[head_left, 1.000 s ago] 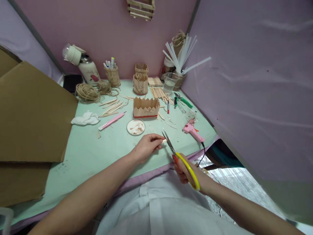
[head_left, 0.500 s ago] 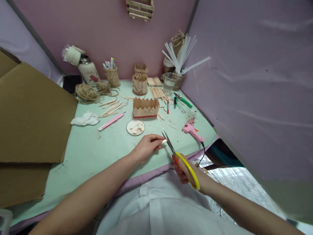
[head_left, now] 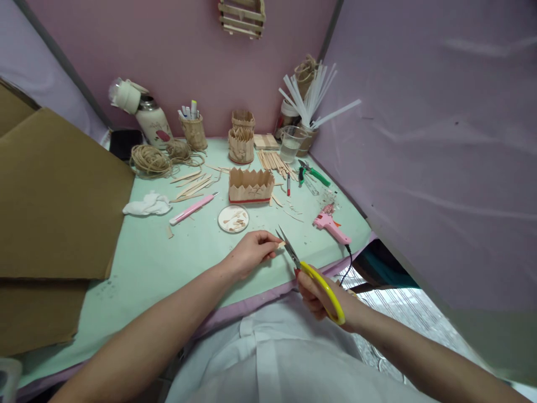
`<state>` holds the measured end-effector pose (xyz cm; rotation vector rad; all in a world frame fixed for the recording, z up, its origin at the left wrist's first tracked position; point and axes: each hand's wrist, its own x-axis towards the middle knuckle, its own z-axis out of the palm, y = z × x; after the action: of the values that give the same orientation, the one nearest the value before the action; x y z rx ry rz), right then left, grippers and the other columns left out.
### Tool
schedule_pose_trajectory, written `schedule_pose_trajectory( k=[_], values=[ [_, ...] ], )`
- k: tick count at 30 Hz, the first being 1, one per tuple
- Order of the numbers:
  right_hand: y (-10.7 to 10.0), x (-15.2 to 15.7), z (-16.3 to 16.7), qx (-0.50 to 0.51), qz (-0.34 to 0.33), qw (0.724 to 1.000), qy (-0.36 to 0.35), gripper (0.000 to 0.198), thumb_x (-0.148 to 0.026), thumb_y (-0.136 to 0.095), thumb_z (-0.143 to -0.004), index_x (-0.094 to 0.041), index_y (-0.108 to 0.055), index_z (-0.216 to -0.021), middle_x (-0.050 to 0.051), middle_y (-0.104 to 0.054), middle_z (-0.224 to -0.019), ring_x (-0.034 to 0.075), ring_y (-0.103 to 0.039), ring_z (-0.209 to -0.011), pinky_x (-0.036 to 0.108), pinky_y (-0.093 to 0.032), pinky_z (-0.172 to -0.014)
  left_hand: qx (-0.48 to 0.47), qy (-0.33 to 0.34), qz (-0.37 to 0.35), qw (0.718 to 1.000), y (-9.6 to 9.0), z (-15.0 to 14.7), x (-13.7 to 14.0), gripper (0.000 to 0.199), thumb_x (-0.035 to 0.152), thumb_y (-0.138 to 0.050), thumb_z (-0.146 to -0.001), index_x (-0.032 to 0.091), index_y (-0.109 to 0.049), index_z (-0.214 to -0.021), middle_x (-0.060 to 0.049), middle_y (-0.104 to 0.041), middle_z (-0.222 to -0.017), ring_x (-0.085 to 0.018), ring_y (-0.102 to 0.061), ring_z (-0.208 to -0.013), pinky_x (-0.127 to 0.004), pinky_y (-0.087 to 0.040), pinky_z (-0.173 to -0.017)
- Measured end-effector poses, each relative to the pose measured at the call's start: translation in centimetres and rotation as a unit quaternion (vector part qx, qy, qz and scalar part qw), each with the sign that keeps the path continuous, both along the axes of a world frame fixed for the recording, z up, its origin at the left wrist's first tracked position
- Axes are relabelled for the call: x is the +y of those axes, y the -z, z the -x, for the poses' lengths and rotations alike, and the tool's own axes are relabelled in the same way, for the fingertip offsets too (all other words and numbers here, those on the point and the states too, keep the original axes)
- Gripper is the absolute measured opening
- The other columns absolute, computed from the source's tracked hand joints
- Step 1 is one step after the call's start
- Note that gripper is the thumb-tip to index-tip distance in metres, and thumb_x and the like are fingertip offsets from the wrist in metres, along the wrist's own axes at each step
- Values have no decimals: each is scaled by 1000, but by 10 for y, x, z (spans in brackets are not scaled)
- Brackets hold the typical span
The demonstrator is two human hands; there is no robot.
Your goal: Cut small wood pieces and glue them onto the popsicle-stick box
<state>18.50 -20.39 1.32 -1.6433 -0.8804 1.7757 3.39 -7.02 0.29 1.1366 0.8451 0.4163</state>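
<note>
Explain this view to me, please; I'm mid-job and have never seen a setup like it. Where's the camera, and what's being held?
There is no machine here: these are a person's two bare hands, seen from a camera worn on their head, looking forward and down. The left hand pinches a small wooden piece. The right hand holds yellow-handled scissors, blades parted close to that piece. On the pale green tabletop are a zigzag-edged wooden box, a round white dish with scraps, a pink craft knife, a pink glue gun and coiled twine.
</note>
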Motion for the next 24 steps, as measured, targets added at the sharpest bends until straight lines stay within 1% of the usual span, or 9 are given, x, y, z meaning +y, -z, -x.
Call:
schedule_pose_trajectory(
  k=[3,7,11,15,24],
  values=[
    [-2,2,-1,28,27,999,-1,47,-66,-48,-77,-23,-29,-73,-10,-23,-56,5,-17,-45,18,-16,-39,10,22,-2,1000,2,2,3,20,29,-64,-67,12,-63,-77,1,-53,-58,-6,-44,-52,-21,-31,-49],
    [-4,5,-2,17,55,998,-12,47,-67,-48,-75,-24,-29,-75,-10,-26,-58,3,-18,-43,17,-13,-37,42,36,-3,998,2,3,5,16,25,-61,-67,11,-61,-75,3,-50,-52,-6,-41,-47,-20,-29,-47],
    [-7,8,-3,3,69,998,-13,48,-68,-47,-75,-24,-29,-76,-10,-29,-59,3,-19,-42,16,-13,-36,62,43,-10,997,2,3,5,16,25,-61,-68,11,-60,-76,3,-51,-50,-6,-41,-45,-20,-30,-47],
    [-7,9,-4,-4,80,997,-15,48,-68,-48,-74,-24,-30,-76,-10,-28,-57,3,-19,-43,16,-13,-36,69,40,-11,997,1,4,5,17,26,-62,-67,11,-60,-77,3,-51,-50,-6,-42,-45,-20,-31,-47],
    [-11,7,-4,3,67,997,-37,50,-69,-48,-73,-24,-27,-75,-10,-26,-58,3,-17,-43,17,-12,-36,63,58,-20,996,3,4,5,18,27,-60,-68,12,-61,-77,3,-51,-50,-6,-42,-46,-20,-31,-47]
  ],
)
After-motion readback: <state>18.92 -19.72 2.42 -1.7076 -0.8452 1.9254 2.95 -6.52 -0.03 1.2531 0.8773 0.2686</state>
